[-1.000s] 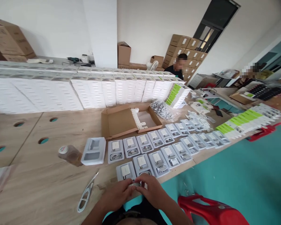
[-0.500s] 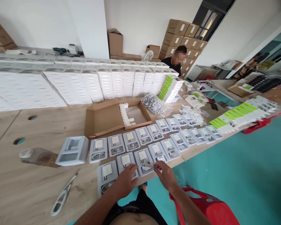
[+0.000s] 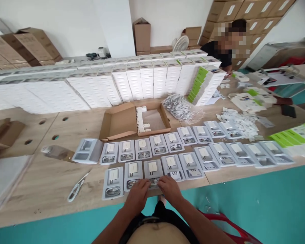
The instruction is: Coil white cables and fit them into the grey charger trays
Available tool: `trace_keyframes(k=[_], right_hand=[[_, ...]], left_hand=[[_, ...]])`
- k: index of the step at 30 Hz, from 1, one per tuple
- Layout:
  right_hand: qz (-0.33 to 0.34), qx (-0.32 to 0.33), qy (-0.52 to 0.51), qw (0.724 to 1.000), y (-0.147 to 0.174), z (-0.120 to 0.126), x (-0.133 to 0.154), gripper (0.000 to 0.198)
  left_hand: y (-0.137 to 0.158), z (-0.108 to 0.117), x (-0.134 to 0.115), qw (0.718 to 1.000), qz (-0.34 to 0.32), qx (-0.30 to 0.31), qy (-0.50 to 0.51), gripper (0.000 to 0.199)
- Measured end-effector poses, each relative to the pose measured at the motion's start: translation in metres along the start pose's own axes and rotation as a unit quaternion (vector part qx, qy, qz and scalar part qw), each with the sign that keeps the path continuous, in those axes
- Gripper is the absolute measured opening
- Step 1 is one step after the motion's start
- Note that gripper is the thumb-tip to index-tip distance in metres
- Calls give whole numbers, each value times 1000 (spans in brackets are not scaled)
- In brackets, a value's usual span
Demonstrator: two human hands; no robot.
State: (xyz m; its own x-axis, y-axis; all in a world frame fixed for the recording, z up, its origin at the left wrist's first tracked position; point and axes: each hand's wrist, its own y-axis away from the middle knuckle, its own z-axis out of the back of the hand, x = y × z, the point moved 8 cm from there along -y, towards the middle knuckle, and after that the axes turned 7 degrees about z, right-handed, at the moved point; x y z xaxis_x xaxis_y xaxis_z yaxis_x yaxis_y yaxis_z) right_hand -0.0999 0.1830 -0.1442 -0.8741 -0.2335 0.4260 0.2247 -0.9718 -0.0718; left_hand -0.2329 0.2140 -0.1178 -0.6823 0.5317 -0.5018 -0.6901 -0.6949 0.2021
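A coiled charging cable [image 3: 154, 183] lies in the lower compartment of a grey plastic tray [image 3: 145, 169] that also holds a white charger plug [image 3: 153, 166]. My left hand [image 3: 138, 194] has curled fingers at the coil's left side, partly covering the neighbouring tray. From the right, my right hand [image 3: 169, 188] pinches the same coil, its fingertips at the tray's edge. Trays on the left carry a plug and a coiled cable [image 3: 113, 191]. To the right, a tray [image 3: 173, 166] carries a plug and a printed white card [image 3: 175, 175].
Behind the tray rows lie an open cardboard box [image 3: 119, 122] and a bag of cables [image 3: 181, 105]. Stacked white boxes [image 3: 91, 88] line the back. Stacked trays [image 3: 87, 150], a bottle [image 3: 54, 151] and a loose cable [image 3: 77, 188] are leftward. A co-worker [image 3: 218, 47] sits opposite.
My right hand has brought the cable down into the tray's lower compartment. My left hand has moved in to the cable's other side. The view has turned and shifted.
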Motion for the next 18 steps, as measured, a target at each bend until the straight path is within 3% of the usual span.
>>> trace_keyframes(k=[4, 8, 15, 18], right_hand=[[58, -14, 21, 998, 4, -5, -1, 15], [99, -1, 58, 993, 11, -8, 9, 19], [116, 15, 100, 988, 6, -5, 30, 19], [108, -1, 91, 990, 8, -3, 31, 24]], left_hand=[[6, -35, -9, 995, 15, 41, -86, 57], [7, -43, -12, 992, 55, 53, -99, 53], [3, -16, -24, 998, 65, 22, -10, 43], [22, 18, 10, 993, 93, -65, 35, 43]])
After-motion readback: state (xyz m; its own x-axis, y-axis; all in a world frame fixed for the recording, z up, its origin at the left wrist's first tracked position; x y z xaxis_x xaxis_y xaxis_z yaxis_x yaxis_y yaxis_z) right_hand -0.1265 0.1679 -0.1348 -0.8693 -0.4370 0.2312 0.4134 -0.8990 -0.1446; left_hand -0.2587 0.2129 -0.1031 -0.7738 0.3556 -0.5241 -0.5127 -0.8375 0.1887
